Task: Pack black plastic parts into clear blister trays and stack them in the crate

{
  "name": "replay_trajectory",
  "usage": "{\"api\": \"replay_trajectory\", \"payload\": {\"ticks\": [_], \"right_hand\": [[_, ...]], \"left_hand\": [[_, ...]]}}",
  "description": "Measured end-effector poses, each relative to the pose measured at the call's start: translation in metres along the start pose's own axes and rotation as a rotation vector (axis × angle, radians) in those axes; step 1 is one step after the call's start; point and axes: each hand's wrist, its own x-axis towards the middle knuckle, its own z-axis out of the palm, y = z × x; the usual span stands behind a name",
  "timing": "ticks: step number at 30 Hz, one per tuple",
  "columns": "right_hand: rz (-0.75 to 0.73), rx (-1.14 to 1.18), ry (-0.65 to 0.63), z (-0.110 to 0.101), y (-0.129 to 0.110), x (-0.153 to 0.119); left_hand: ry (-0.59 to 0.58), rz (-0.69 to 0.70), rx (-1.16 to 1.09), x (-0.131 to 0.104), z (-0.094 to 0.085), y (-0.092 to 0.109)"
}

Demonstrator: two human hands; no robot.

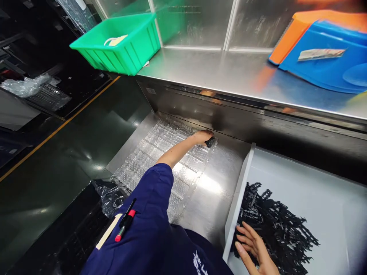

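Note:
My left hand (203, 136) reaches to the far right corner of a clear plastic tray (174, 176) that has rows of compartments. Its fingers are curled over a small black part (210, 142), partly hidden under them, at the tray's edge. At the lower right, my right hand (254, 246) is at the near left side of a heap of black plastic parts (279, 225). Its fingers are stretched and apart from the thumb, with nothing visible between them. The heap lies in a white bin (304, 173).
The tray lies on a metal worktop (222, 164). Behind it, a raised steel shelf (212, 70) carries a green crate (130, 49) on the left and blue and orange bins (321, 49) on the right. Clear plastic wrap (109, 198) lies at the tray's near left.

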Motion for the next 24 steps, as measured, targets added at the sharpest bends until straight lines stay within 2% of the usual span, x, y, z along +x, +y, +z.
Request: {"api": "replay_trajectory", "payload": {"ticks": [4, 9, 16, 20, 24], "right_hand": [[0.016, -0.040, -0.021, 0.002, -0.002, 0.000], [-0.037, -0.065, -0.009, 0.002, 0.003, 0.000], [-0.096, -0.098, -0.009, 0.006, 0.005, -0.004], [-0.089, -0.093, 0.070, 0.011, 0.004, -0.008], [-0.087, -0.103, 0.006, 0.010, 0.006, -0.007]], "left_hand": [[-0.062, 0.026, 0.080, -0.003, 0.002, 0.000], [-0.055, 0.038, 0.144, -0.009, 0.005, 0.001], [-0.132, -0.023, 0.168, -0.017, 0.009, 0.003], [-0.141, -0.037, 0.179, -0.025, 0.006, 0.005], [-0.145, -0.017, 0.200, -0.025, -0.003, 0.009]]}}
